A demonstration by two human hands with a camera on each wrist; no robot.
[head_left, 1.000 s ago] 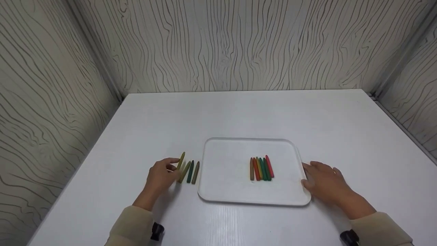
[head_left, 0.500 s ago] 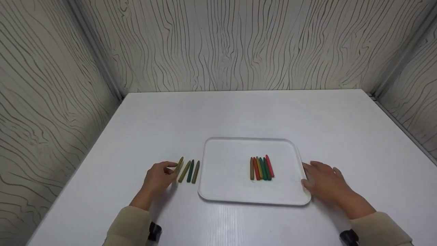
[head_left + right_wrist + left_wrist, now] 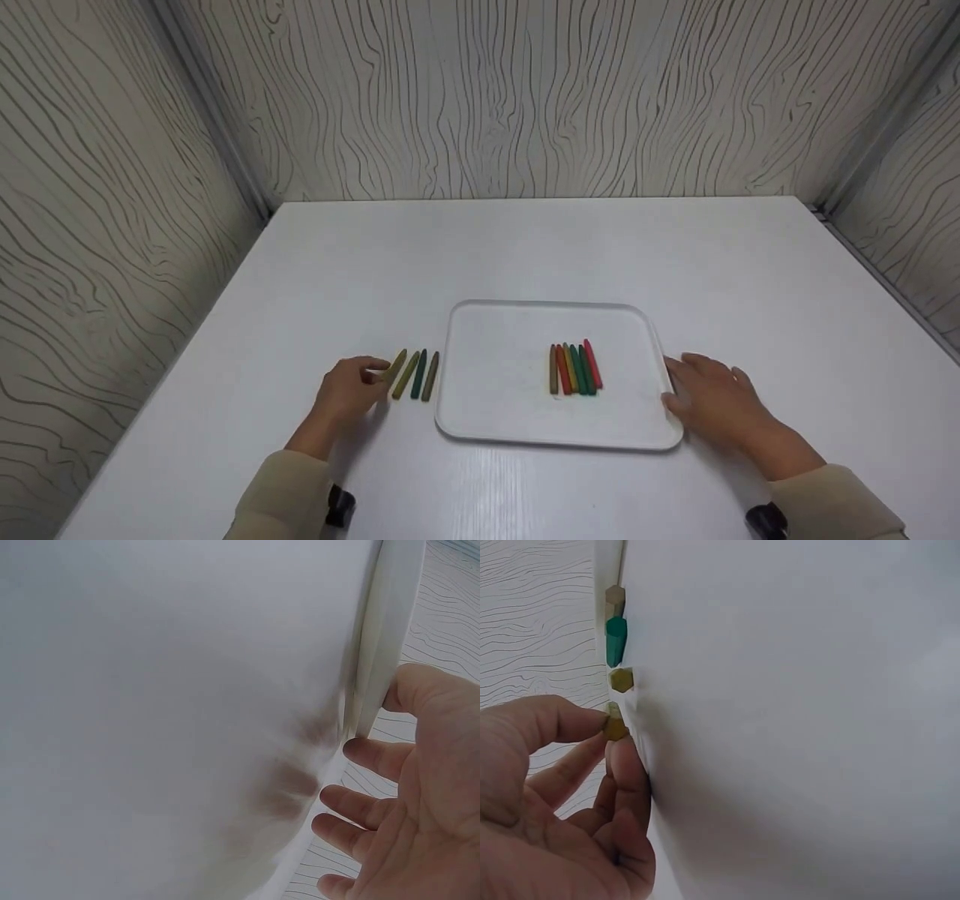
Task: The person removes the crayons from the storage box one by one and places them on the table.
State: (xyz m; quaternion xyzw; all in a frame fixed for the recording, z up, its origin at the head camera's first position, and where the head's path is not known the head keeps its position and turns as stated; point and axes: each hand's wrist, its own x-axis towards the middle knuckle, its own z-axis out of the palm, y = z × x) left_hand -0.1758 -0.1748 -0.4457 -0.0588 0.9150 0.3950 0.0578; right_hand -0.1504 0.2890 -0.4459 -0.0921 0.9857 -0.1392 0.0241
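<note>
In the head view my left hand (image 3: 345, 396) pinches an olive-yellow crayon (image 3: 400, 360) between thumb and fingertips, low over the table. The left wrist view shows the six-sided end of this crayon (image 3: 615, 727). Just right of it lie a second olive-yellow crayon (image 3: 406, 375), a dark green crayon (image 3: 418, 374) and a brown crayon (image 3: 430, 376), roughly parallel. My right hand (image 3: 716, 401) holds the right edge of a white tray (image 3: 495, 375). In the right wrist view its thumb and index finger are at opposite sides of the tray rim (image 3: 382, 645).
On the tray, right of its middle, several crayons lie side by side, from a brown one (image 3: 553, 370) to a red one (image 3: 592, 364). The white table (image 3: 525, 247) extends behind the tray to a wood-patterned panel (image 3: 495, 97).
My left hand has lowered the olive-yellow crayon toward the table beside the other loose crayons, shifting slightly left. My right hand and the tray have stayed in place.
</note>
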